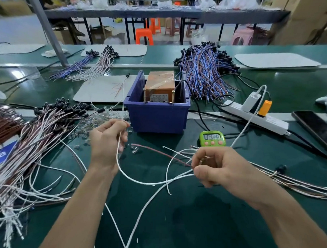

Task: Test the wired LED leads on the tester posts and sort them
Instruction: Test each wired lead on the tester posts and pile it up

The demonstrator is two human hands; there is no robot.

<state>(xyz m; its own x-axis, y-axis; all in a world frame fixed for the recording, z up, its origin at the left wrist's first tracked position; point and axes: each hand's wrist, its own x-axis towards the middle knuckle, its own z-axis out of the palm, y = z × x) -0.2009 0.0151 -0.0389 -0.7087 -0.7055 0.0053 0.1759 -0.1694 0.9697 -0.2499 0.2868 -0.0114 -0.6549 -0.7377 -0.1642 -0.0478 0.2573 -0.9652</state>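
A person's two bare hands work over a green bench. The left hand is raised near centre-left, with its fingers curled round the upper end of a white lead. From there the lead drops, sweeps across the bench in a shallow loop and rises to the right hand. That hand pinches it between thumb and forefinger, along with a red lead that slants away to the far left. Other loose white leads cross beneath both hands.

Just beyond the hands stands a blue bin holding an orange tester, with two brass posts upright at its near edge. The hands and the held leads are apart from the posts.

A large pile of white and pink leads fans out at left, with clear LEDs scattered between it and the bin. A blue-and-brown bundle lies far right of the bin, and more leads lie at near right. A green timer sits just beyond the right hand, with a power strip and a phone further right.
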